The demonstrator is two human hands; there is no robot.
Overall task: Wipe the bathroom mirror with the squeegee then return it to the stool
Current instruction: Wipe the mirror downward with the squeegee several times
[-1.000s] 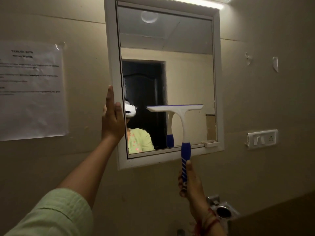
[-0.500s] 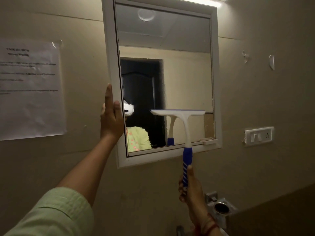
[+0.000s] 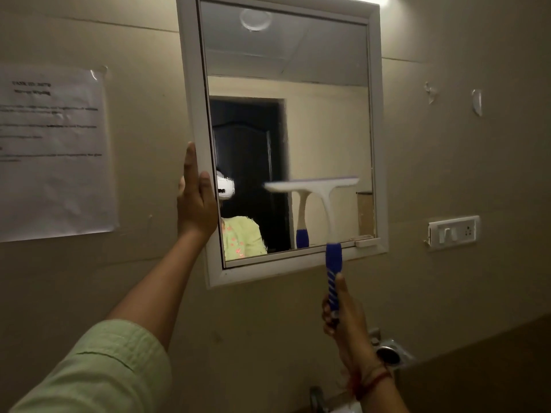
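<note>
A white-framed mirror (image 3: 378, 144) hangs on the beige wall. My left hand (image 3: 195, 204) is flat against the frame's left edge, fingers pointing up, steadying it. My right hand (image 3: 346, 320) grips the blue handle of a white squeegee (image 3: 326, 204) below the mirror's bottom edge. The squeegee's blade lies level across the lower right part of the glass, and its reflection shows just left of the neck. No stool is in view.
A printed paper sheet (image 3: 53, 153) is taped to the wall at left. A white switch plate (image 3: 453, 232) sits right of the mirror. A chrome holder (image 3: 390, 354) juts from the wall below my right wrist. A tap top (image 3: 317, 397) shows at the bottom edge.
The squeegee blade has slid down the glass, from about mid-height toward the lower part of the mirror. My left hand has stayed on the frame's left edge.
</note>
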